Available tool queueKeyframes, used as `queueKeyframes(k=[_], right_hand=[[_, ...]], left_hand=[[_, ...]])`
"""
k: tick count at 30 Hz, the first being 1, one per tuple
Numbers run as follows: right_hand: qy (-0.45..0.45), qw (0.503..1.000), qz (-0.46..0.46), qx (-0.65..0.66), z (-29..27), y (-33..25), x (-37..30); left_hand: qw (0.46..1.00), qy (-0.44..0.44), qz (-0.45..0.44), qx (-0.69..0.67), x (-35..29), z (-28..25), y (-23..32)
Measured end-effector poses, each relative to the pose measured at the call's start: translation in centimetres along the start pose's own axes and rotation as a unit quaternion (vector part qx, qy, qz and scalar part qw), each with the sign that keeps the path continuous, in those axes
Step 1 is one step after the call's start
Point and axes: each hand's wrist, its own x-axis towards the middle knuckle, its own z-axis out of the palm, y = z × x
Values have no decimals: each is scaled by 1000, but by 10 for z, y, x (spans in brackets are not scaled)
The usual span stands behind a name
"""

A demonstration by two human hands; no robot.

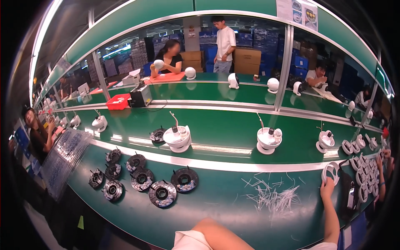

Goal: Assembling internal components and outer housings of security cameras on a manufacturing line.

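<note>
My right hand (328, 187) is closed on the edge of a white ring-shaped plastic part (336, 168), at the right near the rail between bench and conveyor. To its left lies a loose heap of thin, clear-white strips (275, 196). On its other side are a black pouch-like item (346, 189) and rows of similar white ring parts (361, 177). Of my left arm only a bent bare part and a white sleeve show at the lower edge; my left hand is out of sight.
Several round black parts with small circuit pieces (163, 193) lie on the bench's left. White bowl-shaped housings (177, 139) with wires stand along the green conveyor (221, 129). Clear plastic trays (66, 154) are stacked at far left. Other people work around, one hand (386, 153) at far right.
</note>
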Motion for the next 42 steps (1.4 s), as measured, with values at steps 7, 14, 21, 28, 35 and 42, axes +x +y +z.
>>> queueKeyframes(k=[7,14,21,28,35,42], right_hand=[[2,999,-1,34,9,1,0],[79,995,12,62,14,21,3],[-46,986,104,122,-9,35,35],[13,967,58,249,-71,-64,75],[-113,854,-360,358,-147,-308,-20],[-325,676,-493,440,-135,-357,-111]], left_hand=[[932,200,-153,260,-66,-28,22],[820,261,-390,328,-167,-19,31],[795,314,-418,307,-212,-3,49],[749,420,-407,311,-211,-10,54],[539,379,-321,681,-241,-77,105],[313,360,-559,678,-311,-154,161]])
